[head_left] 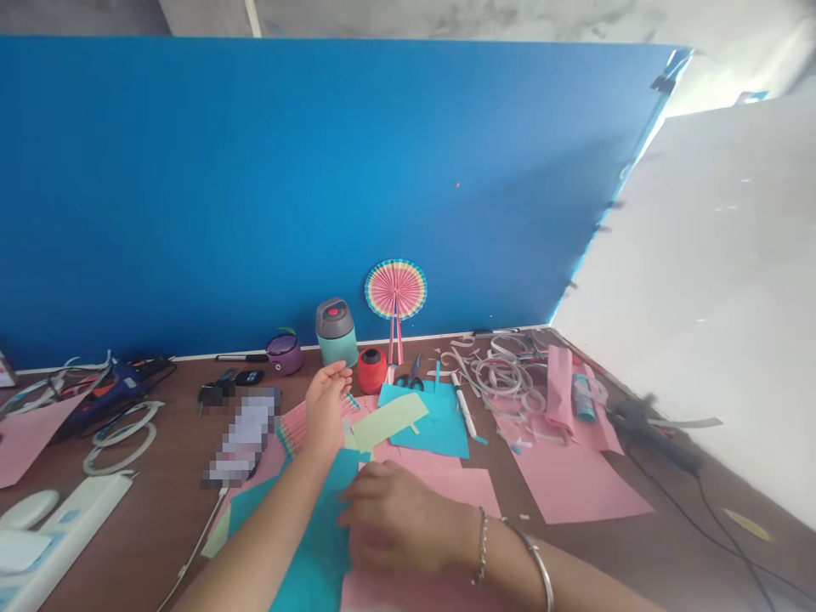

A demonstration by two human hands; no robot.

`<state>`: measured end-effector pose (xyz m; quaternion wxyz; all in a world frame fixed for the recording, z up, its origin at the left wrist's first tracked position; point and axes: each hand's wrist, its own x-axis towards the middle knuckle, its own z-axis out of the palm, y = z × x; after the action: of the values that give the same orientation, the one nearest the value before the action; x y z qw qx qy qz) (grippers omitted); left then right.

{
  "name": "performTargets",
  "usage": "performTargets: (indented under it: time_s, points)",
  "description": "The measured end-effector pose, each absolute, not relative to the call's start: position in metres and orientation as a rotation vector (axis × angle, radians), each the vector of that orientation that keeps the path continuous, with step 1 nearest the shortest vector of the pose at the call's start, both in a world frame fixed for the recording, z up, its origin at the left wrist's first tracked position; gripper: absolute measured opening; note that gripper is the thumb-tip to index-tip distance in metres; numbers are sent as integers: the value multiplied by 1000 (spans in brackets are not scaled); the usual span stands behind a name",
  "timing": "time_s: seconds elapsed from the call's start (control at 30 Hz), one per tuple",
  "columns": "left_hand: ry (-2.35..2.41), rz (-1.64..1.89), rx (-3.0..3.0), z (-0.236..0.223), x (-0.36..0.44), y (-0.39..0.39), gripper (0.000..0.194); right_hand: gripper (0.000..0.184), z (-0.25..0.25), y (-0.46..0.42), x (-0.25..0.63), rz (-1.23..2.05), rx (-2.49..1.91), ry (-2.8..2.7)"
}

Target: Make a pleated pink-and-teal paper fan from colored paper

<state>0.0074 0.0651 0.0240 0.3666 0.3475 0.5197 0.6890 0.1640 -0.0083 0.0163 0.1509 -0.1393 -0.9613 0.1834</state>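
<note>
My left hand (326, 401) hovers above a striped, pleated paper strip (304, 422) in pink with coloured edges. Its fingers are curled together; whatever they might hold is too small to make out. Nearer to me, my right hand (399, 518) is over the pink paper (465, 489), beside a large blue sheet (319, 544). Motion smears its fingers, so their grip is unclear. Just beyond the hands, a pale green paper piece (391, 422) overlaps a smaller blue sheet (446, 425). A round pleated paper fan (396, 291) stands against the blue partition.
Scissors (410, 378), a red jar (372, 371) and a teal flask (337, 336) stand or lie at the back. White strip coils (503, 378) and a glue gun (660, 433) are on the right. A phone (246, 438) and power strip (82, 544) occupy the left.
</note>
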Motion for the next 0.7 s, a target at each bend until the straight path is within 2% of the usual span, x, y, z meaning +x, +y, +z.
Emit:
performTargets:
  time_s: [0.23,0.3,0.4,0.47,0.57,0.7]
  points:
    - [1269,1839,851,48,-3,72,32,42,-16,-18,141,236,-392,-2857]
    - [1274,1836,877,57,-10,70,31,38,-18,-18,140,225,-426,-2868]
    - [1322,1745,977,66,-19,59,25,23,-10,-16,144,277,-457,-2881]
    - [1450,1445,1254,64,-23,46,16,16,-1,-12,150,338,-452,-2868]
    - [1530,924,1668,49,-24,19,16,21,10,0,164,421,-544,-2795]
    - [1615,620,1796,35,-16,-15,19,26,20,20,189,464,-1095,-2630]
